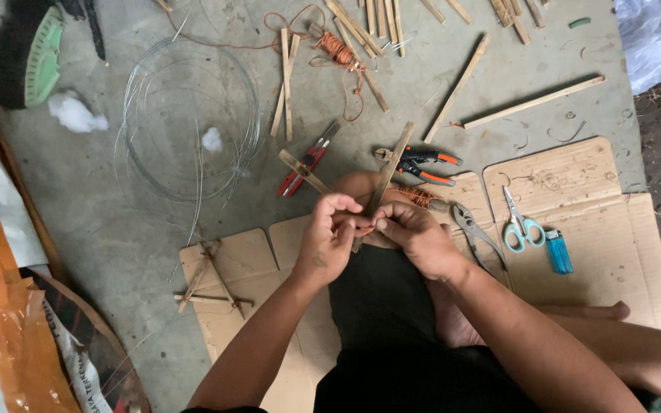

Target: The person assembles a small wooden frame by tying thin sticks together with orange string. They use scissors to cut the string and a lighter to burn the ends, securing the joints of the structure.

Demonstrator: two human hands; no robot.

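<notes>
Two thin bamboo sticks (389, 172) are crossed in front of me, above my knee. My left hand (327, 239) and my right hand (415, 235) meet at the crossing point, fingertips pinched together there. One stick rises up and to the right; the other (304, 171) slants out to the upper left. What the fingertips pinch at the joint is too small to tell. I sit on flattened cardboard (575, 191) on a concrete floor.
Orange-handled pliers (422, 164), red-handled cutters (306, 160), grey pliers (472, 229), teal scissors (519, 226) and a blue lighter (558, 251) lie around. A wire coil (189, 115), an orange twine spool (338, 50), loose bamboo strips (533, 101) and a finished stick cross (212, 279) lie nearby.
</notes>
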